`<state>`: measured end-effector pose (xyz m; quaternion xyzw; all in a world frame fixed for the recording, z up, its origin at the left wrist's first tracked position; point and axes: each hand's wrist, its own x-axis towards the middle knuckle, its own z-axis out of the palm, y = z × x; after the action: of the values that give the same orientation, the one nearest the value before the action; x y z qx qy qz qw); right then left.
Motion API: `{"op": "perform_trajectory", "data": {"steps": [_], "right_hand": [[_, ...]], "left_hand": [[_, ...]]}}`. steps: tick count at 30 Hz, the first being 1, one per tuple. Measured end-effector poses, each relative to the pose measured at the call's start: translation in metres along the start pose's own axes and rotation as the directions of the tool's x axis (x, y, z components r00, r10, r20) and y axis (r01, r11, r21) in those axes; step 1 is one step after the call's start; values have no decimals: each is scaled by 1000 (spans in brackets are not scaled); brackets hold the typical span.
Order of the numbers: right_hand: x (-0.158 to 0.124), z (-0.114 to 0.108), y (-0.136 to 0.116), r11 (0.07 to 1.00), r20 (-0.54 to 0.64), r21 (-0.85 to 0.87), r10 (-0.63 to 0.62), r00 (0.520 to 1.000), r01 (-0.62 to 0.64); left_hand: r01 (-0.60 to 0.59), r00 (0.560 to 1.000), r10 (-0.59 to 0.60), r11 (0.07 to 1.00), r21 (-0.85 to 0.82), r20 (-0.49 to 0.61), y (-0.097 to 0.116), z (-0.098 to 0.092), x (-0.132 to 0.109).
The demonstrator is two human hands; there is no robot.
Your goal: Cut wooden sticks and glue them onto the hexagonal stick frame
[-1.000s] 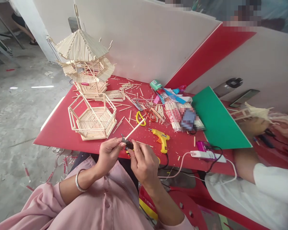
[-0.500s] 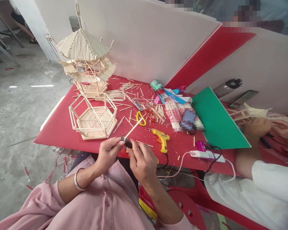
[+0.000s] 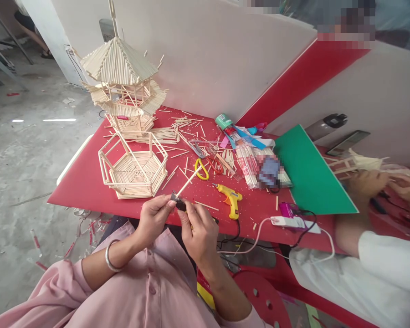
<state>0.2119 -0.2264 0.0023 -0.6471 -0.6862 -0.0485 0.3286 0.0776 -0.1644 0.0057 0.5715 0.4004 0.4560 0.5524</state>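
The head camera put both hands at the lower centre of the frame, over the near edge of the red bench (image 3: 78, 193), with a pale stick (image 3: 188, 181) rising between them. The stick's long axis slanted from its lower end, at the meeting fingertips, up and to the right, so nearly its whole length lay beyond the grip, clear of the fingers. The left hand (image 3: 155, 214) was the nearer to that lower end: its thumb and forefinger were pinched together on it, the gap between them all but gone. Just below and to the right, the right hand (image 3: 200, 228) was curled around a small dark tool (image 3: 181, 204), whose head met the stick at the left fingertips; how far the left fingers also pressed on the tool could not be told. The stick's upper end came in front of the yellow-handled scissors (image 3: 204, 177) near the middle of the frame, and whether it touched them was unclear. The stick itself looked slim, straight and round, plain cream in colour, without visible paint or splits. To its right lay a yellow glue gun (image 3: 229, 193).
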Motion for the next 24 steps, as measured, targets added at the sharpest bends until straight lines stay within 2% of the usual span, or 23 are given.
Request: {"op": "perform_trajectory", "data": {"steps": [5, 8, 10, 12, 16, 20, 24], "right_hand": [[-1, 0, -5, 986, -46, -156, -60, 997, 53], [0, 1, -5, 985, -55, -167, -55, 997, 45], [1, 1, -4, 997, -39, -80, -6, 999, 2], [2, 0, -3, 993, 21, 93, 65, 998, -66], [6, -9, 1, 867, 214, 423, 188, 958, -265], [7, -18, 6, 756, 326, 511, 268, 906, -408], [9, -21, 8, 764, 366, 493, 251, 896, -416]], "left_hand": [[23, 999, -25, 999, -35, -45, 3, 0, 0], [71, 996, -75, 994, -79, -48, 4, 1, 1], [106, 994, -110, 985, -133, -20, 3, 2, 1], [144, 990, -143, 968, -205, 19, 1, 2, 0], [235, 972, -218, 909, -344, 87, -5, 1, 1], [296, 955, -271, 878, -376, 119, -6, -1, 3], [354, 935, -313, 849, -391, 168, 1, -2, 4]]}}
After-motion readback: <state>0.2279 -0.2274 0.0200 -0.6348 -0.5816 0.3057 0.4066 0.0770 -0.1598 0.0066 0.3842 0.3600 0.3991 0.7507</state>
